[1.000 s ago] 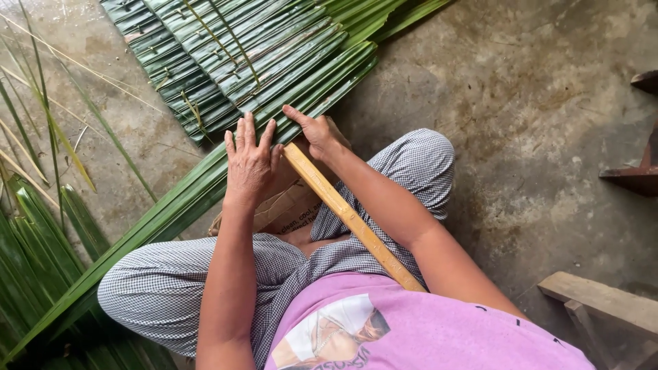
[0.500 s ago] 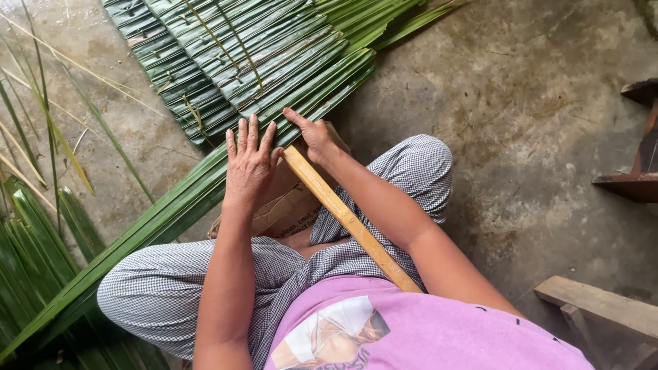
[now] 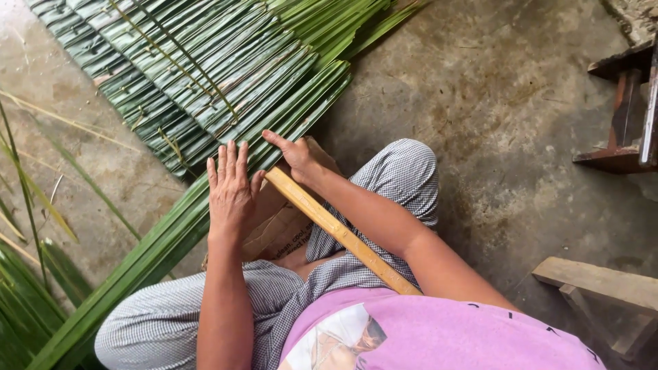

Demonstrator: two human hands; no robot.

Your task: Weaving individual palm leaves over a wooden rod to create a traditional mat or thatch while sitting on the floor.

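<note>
- The long palm leaves [image 3: 157, 243] lie slantwise on the concrete floor [image 3: 480, 103], running from its lower left edge up under both hands to the woven leaf panel [image 3: 199, 75] near the floor's top edge.
- The left hand [image 3: 229, 188] lies flat on the leaves, palm down, fingers straight and slightly spread, forearm reaching up from the knee.
- The right hand [image 3: 298, 156] presses the leaves just beside it, forefinger stretched leftward, the other fingers curled; I cannot tell whether it pinches anything.
- A bamboo slat [image 3: 339, 233] slopes from between the hands down to the pink shirt [image 3: 439, 336], over a piece of cardboard [image 3: 277, 233].
- Against half a second ago, the hands keep the same pose on the leaves; the view has shifted, showing more of the panel.
</note>
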